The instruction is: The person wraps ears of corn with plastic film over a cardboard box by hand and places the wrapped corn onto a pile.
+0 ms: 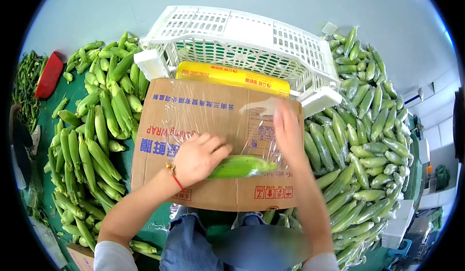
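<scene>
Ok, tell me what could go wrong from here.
The ear of corn may roll on the carton if the left hand slips. The clear film, creased in places, could bunch or tear. The wrapped ears heaped on the right might slide if bumped.

A red object (49, 74) lies beside heaped greenery (28, 84), a blue stool (403, 246) lower right.

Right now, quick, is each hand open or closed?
Left hand: curled over one end of the corn; grip hidden.
Right hand: blurred, over the cardboard box; open or closed can't be told.
</scene>
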Tool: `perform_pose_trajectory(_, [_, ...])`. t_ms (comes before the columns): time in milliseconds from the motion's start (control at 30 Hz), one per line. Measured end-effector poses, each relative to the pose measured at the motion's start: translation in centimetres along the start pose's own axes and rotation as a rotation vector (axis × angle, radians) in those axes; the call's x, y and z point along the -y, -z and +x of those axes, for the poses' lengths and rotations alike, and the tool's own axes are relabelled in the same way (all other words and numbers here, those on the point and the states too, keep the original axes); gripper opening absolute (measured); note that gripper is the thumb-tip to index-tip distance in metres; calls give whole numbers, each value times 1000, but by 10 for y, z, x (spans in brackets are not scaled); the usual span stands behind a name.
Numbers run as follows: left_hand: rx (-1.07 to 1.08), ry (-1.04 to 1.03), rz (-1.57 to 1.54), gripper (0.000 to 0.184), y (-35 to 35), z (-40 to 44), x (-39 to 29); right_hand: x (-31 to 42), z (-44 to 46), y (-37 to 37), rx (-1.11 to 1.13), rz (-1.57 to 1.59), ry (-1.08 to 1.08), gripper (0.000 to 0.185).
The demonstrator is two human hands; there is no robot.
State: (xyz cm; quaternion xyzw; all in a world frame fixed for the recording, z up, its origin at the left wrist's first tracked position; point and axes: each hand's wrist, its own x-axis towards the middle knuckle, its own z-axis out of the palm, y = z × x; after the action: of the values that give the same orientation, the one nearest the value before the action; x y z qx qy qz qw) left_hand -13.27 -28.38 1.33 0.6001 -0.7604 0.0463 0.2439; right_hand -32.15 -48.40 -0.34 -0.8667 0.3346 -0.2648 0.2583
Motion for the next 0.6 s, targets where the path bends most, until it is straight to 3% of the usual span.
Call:
perform_pose_trajectory(100, [98, -10, -36, 23, -4, -19, -13, -49, 59, -20, 117, -352, -10, 56])
perform_pose_trajectory(167, [-35, 0, -8, 20, -4, -20, -19, -59, 70, -31, 336, -499, -125, 60])
perform_pose_trajectory(233, [-78, 56, -20, 19, -7, -26, -27, -60, 52, -36, 324, -534, -96, 62])
perform_pose_trajectory(333, [-102, 123, -17, 32, -10, -35, -38, -50, 11, -21, 289, -581, 38, 62])
perform_pose_trajectory(433, [-74, 178, -54, 44, -15, -42, -43, -40, -30, -3, 308, -524, 70, 54])
perform_pose_trajectory(500, [-52, 196, -26, 48, -13, -41, -36, -29, -50, 10, 242, 86, -75, 44])
perform_pose_trajectory(567, [-30, 210, 23, 49, -11, -32, -28, 18, -79, 4, -94, 380, -286, 37])
perform_pose_trajectory(600, [58, 249, 1, 54, -14, -27, -21, 43, -84, -1, -17, 138, -47, 41])
